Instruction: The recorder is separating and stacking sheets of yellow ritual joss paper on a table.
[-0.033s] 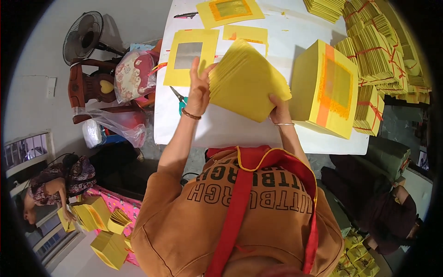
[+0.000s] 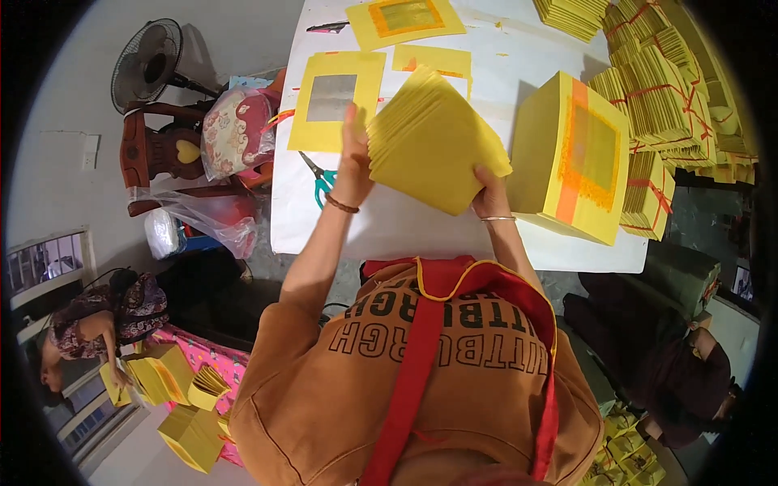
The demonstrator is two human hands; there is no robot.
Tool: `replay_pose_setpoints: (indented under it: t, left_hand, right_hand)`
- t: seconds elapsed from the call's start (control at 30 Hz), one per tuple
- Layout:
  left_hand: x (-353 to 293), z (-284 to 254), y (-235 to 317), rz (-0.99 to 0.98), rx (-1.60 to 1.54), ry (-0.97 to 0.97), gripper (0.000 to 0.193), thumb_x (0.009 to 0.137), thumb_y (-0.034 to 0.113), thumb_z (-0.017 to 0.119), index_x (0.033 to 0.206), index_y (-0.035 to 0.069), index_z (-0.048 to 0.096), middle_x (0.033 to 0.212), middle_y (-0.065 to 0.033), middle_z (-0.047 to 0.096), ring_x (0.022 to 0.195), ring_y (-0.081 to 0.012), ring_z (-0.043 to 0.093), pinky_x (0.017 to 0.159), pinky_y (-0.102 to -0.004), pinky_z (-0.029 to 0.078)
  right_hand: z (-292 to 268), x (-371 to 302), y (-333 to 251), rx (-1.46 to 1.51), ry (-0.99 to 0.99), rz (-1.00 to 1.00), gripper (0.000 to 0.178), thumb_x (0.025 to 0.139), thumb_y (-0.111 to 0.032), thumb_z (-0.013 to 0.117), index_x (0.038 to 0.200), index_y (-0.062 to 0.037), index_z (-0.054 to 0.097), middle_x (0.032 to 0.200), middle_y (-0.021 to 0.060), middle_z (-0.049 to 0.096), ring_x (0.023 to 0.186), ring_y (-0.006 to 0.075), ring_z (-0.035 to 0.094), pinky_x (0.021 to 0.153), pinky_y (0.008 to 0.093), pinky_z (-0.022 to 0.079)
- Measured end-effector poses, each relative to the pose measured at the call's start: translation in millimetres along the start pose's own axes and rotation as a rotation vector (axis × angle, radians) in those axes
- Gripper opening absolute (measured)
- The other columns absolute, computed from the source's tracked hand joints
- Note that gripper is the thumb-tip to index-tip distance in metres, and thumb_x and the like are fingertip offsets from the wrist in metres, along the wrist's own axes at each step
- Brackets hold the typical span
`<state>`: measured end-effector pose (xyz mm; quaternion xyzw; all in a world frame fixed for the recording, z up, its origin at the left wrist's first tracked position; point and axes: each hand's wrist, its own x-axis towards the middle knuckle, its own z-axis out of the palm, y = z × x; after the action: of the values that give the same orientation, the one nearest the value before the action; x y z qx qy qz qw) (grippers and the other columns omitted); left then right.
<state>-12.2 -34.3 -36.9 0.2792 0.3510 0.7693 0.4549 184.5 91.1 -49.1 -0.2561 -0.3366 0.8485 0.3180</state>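
Note:
A fanned stack of yellow paper sheets is held tilted above the white table. My right hand grips its lower right corner, thumb on top. Along the stack's left edge, my left hand stands upright with its fingers stretched out, lying against or very near the sheet edges; part of the hand is hidden by the sheets. Teal-handled scissors lie partly open beside my left wrist. Beyond that hand is a yellow sheet with a grey rectangle. A tall yellow paper block with an orange-framed panel stands to the right.
Bundles of yellow paper tied with red string crowd the table's right side. Another orange-framed yellow sheet lies at the far edge, near a dark cutter. A person handles yellow paper at lower left; a fan stands at upper left.
My left hand has moved slightly right, toward the stack's edge, and its spread fingers have come closer together. More of the scissors shows. My right hand and the stack stay nearly still.

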Motion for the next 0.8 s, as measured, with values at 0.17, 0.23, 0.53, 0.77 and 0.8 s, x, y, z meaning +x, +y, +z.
replay_pose_setpoints:
  t: [0.17,0.23,0.53,0.77,0.8]
  left_hand:
    - [-16,33,-17,0.055,0.456,-0.069,0.058,0.078,0.03,0.065,0.124,0.0,0.045,0.125,-0.0101,0.049,0.115,-0.0218,0.047,0.096,-0.0356,0.038]
    - [-13,48,-6,0.018,0.431,-0.002,0.05,0.073,0.017,0.069,0.116,0.0,0.051,0.113,-0.0076,0.057,0.106,-0.0187,0.052,0.089,-0.0321,0.042]
    - [-7,14,11,-0.157,0.558,0.039,0.085,0.062,0.01,0.079,0.131,0.002,0.032,0.127,-0.0085,0.042,0.118,-0.0176,0.041,0.098,-0.0333,0.036]
    - [-2,19,16,-0.11,0.636,-0.181,0.11,0.061,0.015,0.081,0.142,0.005,0.008,0.14,-0.0108,0.028,0.13,-0.022,0.027,0.107,-0.0362,0.026]
    - [-1,16,14,-0.105,0.661,-0.205,0.115,0.06,0.017,0.082,0.143,0.006,0.003,0.142,-0.0122,0.024,0.133,-0.0237,0.024,0.108,-0.0376,0.023]
  right_hand:
    - [-2,1,20,0.076,0.015,0.038,0.068,0.076,-0.029,0.07,0.131,-0.0066,0.037,0.126,0.0061,0.048,0.116,0.0216,0.047,0.099,0.0378,0.04]
    - [-3,-3,24,0.122,0.018,0.06,0.068,0.076,-0.029,0.07,0.132,-0.0069,0.037,0.128,0.0059,0.047,0.118,0.0215,0.046,0.101,0.038,0.038]
    - [-16,-11,11,-0.234,-0.229,0.076,0.089,0.067,-0.013,0.071,0.141,-0.0116,0.022,0.139,0.0065,0.033,0.128,0.0213,0.032,0.106,0.036,0.027]
    - [27,5,-28,-0.586,-0.293,-0.014,0.128,0.048,-0.012,0.086,0.144,-0.0106,0.002,0.142,0.0078,0.025,0.132,0.0227,0.024,0.109,0.0357,0.023]
    - [29,8,-29,-0.694,-0.316,-0.005,0.129,0.047,-0.013,0.088,0.144,-0.0092,0.003,0.141,0.0079,0.026,0.132,0.0231,0.024,0.109,0.0355,0.024]
